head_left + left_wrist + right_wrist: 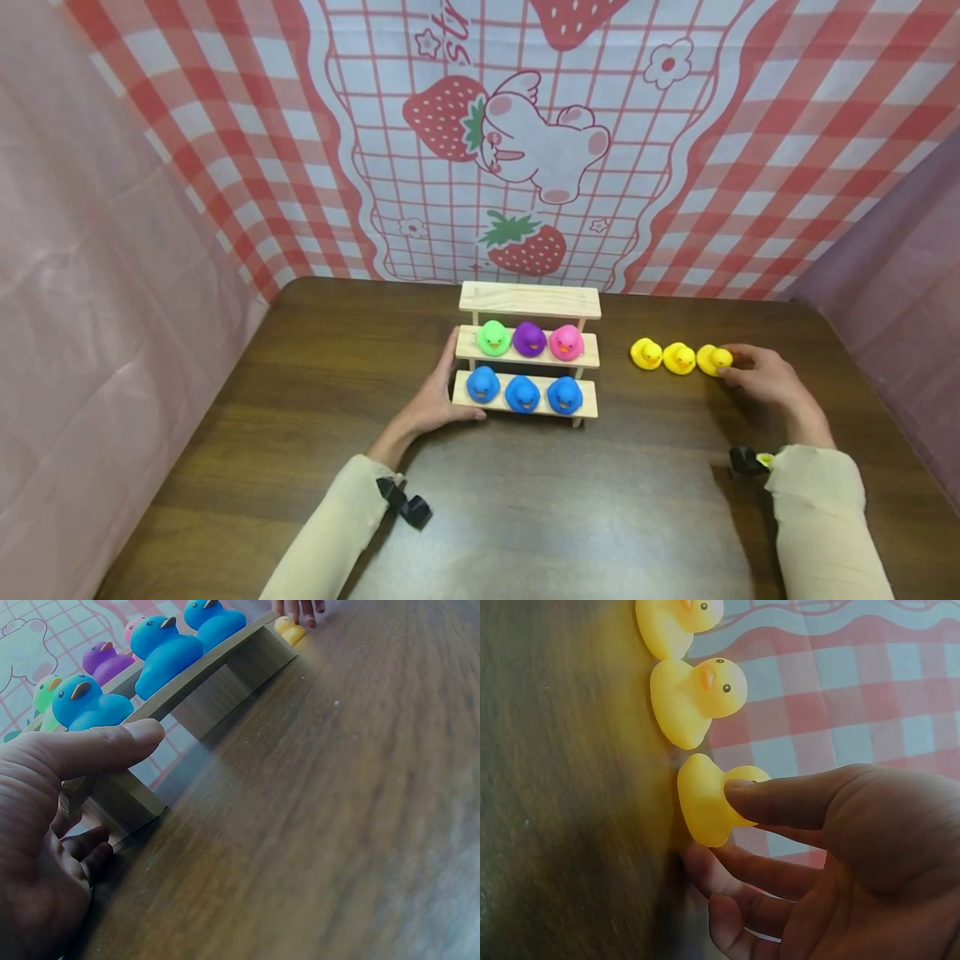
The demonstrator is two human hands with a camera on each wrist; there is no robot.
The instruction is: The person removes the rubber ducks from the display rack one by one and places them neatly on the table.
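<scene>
A three-tier wooden display stand [529,300] bears rubber ducks on its two lower steps. Green [493,338], purple [529,339] and pink [566,342] ducks fill the middle step, and three blue ducks [522,394] the bottom one. My left hand [435,400] grips the stand's left end, thumb along the front of the bottom step, other fingers behind. To the right, three yellow ducks [679,358] sit in a row on the table. My right hand [768,383] pinches the rightmost yellow duck [701,806], thumb against its head; its far side is hidden.
The brown wooden table [337,358] carries the stand near its back edge. Behind it hangs a red-and-white checked strawberry cloth [517,183]. Pink drapes [127,292] close off the left side, and a purplish one [885,225] the right.
</scene>
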